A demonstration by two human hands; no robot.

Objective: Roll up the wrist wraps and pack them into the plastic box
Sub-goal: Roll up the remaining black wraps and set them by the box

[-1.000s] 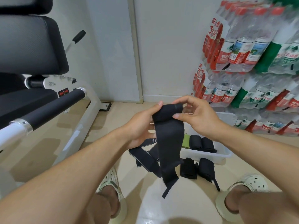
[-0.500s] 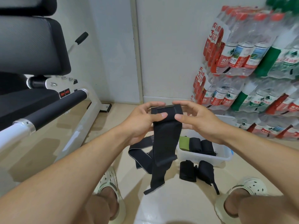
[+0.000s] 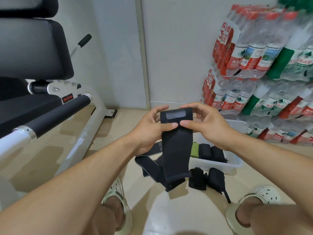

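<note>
A black wrist wrap hangs from both my hands, its top end folded over and showing a grey patch. My left hand pinches the wrap's left edge with thumb on the front. My right hand pinches its right edge the same way. Below on the floor stands a clear plastic box holding a green roll and two black rolls. Two rolled black wraps lie in front of the box. An unrolled black wrap with grey edging lies to the left, partly hidden by the hanging one.
A gym machine with a black padded roller and white frame fills the left. Shrink-wrapped packs of water bottles are stacked on the right against the wall. My feet in pale clogs stand on the beige floor.
The wrap's top end has been folded over toward me, exposing the grey patch. The hanging tail has shortened and risen. Both hands dropped slightly lower.
</note>
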